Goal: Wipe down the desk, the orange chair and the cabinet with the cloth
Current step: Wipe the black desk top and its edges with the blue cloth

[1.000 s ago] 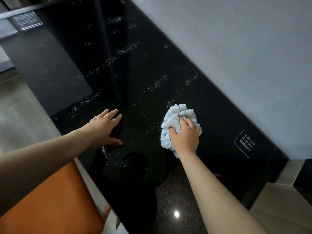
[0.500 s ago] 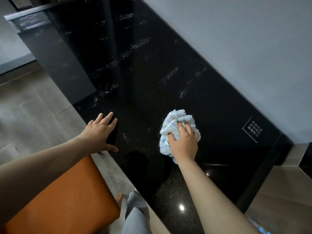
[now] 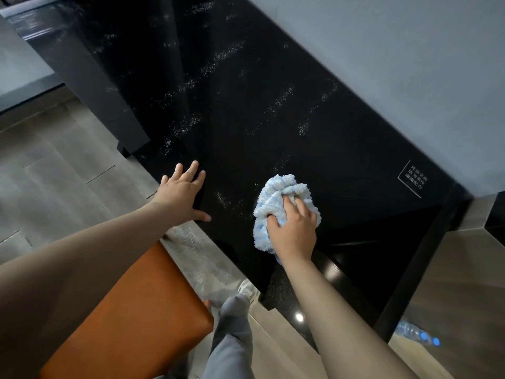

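Observation:
A glossy black desk [image 3: 273,110] runs diagonally along a grey wall, streaked with pale speckled marks. My right hand [image 3: 293,229] presses a bunched light-blue cloth [image 3: 276,198] onto the desk near its front edge. My left hand [image 3: 181,194] lies flat with fingers spread on the desk's front edge, holding nothing. The orange chair [image 3: 128,313] shows its seat at the lower left, under my left forearm. No cabinet is clearly identifiable in view.
Grey wood-look floor [image 3: 54,170] lies left of the desk. A dark panel [image 3: 90,86] stands at the desk's far left end. My grey trouser leg and shoe [image 3: 235,324] are below the desk edge. A plastic water bottle [image 3: 415,333] lies on the floor at the lower right.
The view has pulled back from the desk, so more floor, the chair seat and my leg show. Both hands now sit nearer the desk's front edge; the cloth stays under my right hand.

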A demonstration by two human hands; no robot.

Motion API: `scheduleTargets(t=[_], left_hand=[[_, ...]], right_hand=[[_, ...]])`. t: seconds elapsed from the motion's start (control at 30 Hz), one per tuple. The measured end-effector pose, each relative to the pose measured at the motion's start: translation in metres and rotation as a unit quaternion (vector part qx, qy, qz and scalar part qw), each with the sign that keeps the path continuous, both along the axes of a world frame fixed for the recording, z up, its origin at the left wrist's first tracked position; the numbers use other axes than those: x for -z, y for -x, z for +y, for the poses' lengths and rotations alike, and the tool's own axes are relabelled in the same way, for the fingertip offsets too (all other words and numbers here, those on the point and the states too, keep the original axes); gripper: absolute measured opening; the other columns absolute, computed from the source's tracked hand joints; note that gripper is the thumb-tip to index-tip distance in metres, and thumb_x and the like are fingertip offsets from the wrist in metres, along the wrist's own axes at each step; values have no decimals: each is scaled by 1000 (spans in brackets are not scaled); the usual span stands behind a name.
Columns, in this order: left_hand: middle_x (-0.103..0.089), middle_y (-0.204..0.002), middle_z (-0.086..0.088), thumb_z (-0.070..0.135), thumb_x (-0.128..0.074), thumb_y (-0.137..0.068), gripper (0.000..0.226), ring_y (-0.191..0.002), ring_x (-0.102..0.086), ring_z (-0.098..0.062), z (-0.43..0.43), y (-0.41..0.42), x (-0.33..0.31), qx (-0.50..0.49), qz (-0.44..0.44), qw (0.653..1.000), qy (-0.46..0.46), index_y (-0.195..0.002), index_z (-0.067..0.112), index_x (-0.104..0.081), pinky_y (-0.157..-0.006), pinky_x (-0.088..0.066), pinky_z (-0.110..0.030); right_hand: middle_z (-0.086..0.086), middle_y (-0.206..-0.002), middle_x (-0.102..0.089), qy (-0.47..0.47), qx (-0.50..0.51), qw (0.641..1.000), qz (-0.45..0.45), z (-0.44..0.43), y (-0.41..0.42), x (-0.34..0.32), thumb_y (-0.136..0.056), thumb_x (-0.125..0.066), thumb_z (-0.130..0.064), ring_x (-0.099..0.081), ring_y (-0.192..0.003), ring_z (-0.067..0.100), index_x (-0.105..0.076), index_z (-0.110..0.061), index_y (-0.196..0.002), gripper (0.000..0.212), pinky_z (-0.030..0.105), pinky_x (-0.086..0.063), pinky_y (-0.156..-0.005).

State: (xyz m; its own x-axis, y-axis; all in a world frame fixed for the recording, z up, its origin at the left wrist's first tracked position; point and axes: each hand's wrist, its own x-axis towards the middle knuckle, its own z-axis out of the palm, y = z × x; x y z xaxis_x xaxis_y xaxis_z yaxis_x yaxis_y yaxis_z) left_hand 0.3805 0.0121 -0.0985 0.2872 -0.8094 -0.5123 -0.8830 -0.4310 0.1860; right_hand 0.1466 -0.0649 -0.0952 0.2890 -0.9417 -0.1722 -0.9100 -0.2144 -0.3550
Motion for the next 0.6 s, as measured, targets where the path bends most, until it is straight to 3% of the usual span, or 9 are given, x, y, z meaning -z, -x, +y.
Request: scheduleTargets(t=[0.6], left_hand=[[14,-160,-2,58,-72,-72,115,-147,10,-34,-1,0,1,-4,1,1000,6,-154,19,-2,-118,-10,-55]], right_hand=[[-4,-150,-37,2,-7,1000,-8,61,-6,3,-87,-60,-37,-33,-131,24,-47,-26,-142,58,28,-43,-88]])
